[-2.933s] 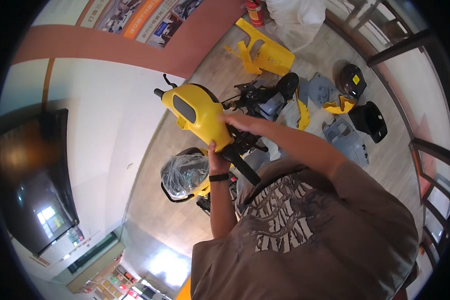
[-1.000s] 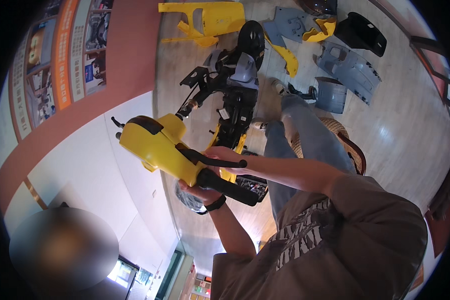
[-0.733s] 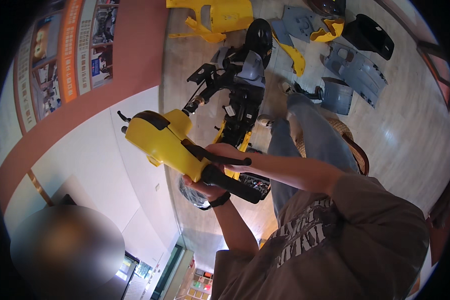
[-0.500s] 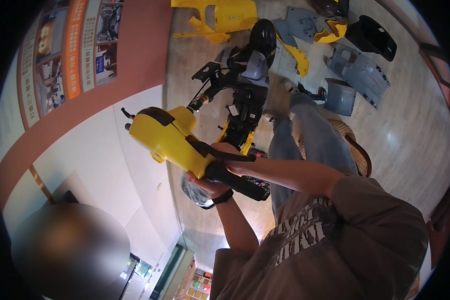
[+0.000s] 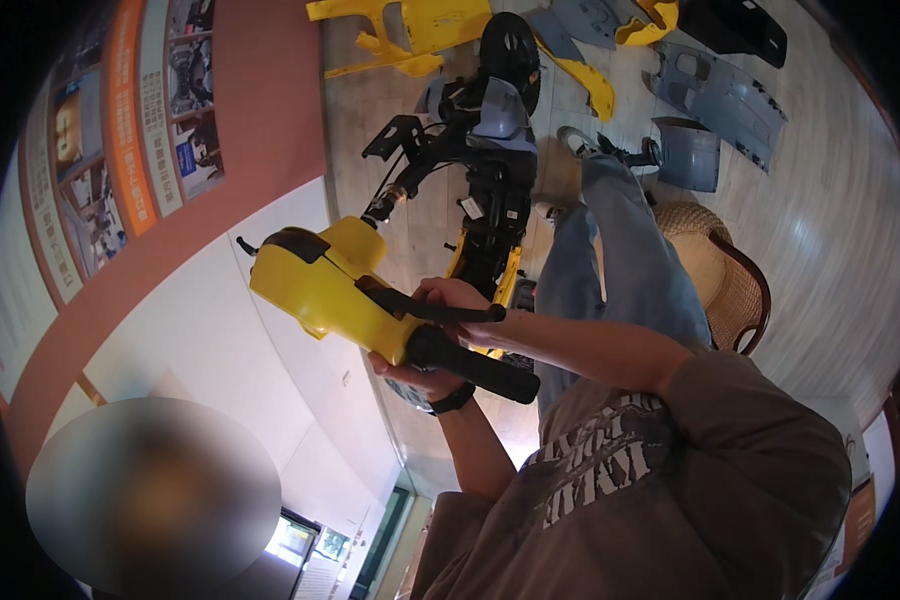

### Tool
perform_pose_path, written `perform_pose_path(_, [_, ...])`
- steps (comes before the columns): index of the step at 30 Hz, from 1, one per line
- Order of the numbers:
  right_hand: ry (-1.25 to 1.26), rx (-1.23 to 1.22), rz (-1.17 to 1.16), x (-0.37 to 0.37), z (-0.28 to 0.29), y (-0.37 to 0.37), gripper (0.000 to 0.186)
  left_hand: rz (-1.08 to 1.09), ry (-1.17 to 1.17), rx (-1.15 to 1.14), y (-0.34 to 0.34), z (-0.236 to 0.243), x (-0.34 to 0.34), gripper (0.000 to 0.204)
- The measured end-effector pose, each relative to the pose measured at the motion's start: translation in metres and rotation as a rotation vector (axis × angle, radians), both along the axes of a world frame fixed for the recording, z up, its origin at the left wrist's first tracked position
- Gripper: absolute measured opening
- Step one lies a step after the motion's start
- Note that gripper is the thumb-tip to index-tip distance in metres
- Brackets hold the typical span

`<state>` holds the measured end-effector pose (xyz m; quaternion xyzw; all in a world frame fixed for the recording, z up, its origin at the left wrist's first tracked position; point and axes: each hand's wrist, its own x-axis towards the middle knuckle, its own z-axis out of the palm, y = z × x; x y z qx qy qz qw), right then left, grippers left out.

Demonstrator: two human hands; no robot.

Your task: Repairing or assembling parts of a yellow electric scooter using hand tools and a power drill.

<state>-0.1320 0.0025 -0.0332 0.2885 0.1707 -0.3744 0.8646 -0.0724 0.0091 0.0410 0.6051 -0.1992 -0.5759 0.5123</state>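
Yellow handlebar assembly (image 5: 320, 288) held by stem (image 5: 388, 202) of stripped scooter frame (image 5: 495, 205), near wall-side edge of floor (image 5: 810, 230); whether seated, cannot tell. Left hand (image 5: 417, 377) grasps it beside black grip (image 5: 482, 369), likely steadying weight; right hand (image 5: 456, 296) tucked behind brake lever (image 5: 432, 306), hold partly hidden.

Moderate indoor light; glare bleaches the floor (image 5: 820, 200) just beside the dimmer brown T-shirt (image 5: 690, 500); a smoothly blurred oval (image 5: 155, 500) veils the lower left, black vignetting rings the fisheye view, and the reddish wall band (image 5: 270, 110) bows
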Motion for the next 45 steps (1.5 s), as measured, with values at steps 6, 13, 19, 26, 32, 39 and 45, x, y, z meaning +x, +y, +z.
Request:
perform_pose_path(6, [0.194, -0.068, -0.045, -0.019, 0.033, 0.003, 0.023, -0.171, 0.081, 0.009, 0.001, -0.001, 0.025, 0.096])
perform_pose_path(13, [0.396, -0.139, -0.079, -0.017, 0.033, 0.006, 0.022, -0.22, 0.088, -0.019, -0.001, 0.002, 0.022, 0.094])
perform_pose_path(19, [0.581, -0.309, -0.166, -0.001, 0.012, 0.012, 0.019, -0.081, 0.104, 0.011, 0.001, -0.008, 0.025, 0.089])
perform_pose_path(26, [0.626, -0.364, -0.142, 0.011, -0.004, 0.01, 0.013, -0.102, 0.126, -0.077, 0.0, -0.001, 0.011, 0.084])
perform_pose_path(32, [0.459, -0.234, -0.072, 0.009, -0.019, 0.004, 0.01, -0.16, 0.26, -0.116, 0.0, -0.001, 0.013, 0.077])
perform_pose_path(39, [0.808, -0.647, 0.357, -0.049, -0.024, -0.061, 0.045, 0.031, 0.131, -0.111, 0.008, -0.011, 0.017, 0.075])
perform_pose_path(45, [0.749, -1.259, 0.566, -0.068, 0.042, -0.125, 0.076, -0.019, 0.371, 0.013, 0.015, -0.01, 0.033, 0.076])
